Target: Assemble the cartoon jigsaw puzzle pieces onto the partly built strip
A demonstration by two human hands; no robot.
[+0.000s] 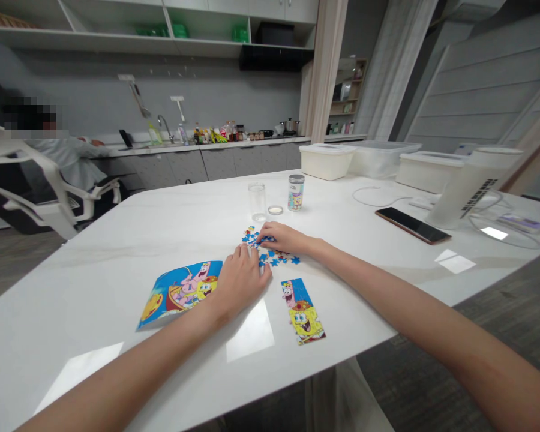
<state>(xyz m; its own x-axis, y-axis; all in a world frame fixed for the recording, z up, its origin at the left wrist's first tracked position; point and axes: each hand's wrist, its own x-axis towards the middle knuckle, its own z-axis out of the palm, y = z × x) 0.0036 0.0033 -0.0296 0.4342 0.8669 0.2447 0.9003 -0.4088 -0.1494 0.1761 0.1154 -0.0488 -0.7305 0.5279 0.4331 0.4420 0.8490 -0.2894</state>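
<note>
Loose blue puzzle pieces lie in a small heap on the white table. My left hand rests at the heap's near left side, fingers apart, beside the right end of a cartoon picture sheet. Over the far right side of the heap is my right hand, its fingers curled down at the pieces; whether it pinches one is too small to tell. A joined strip of puzzle with a yellow and a pink figure lies nearer the front edge, touched by neither hand.
Behind the heap stand a clear jar, a round lid and a labelled can. A phone, a large cup, cables and plastic boxes are at the right. A person sits at the far left.
</note>
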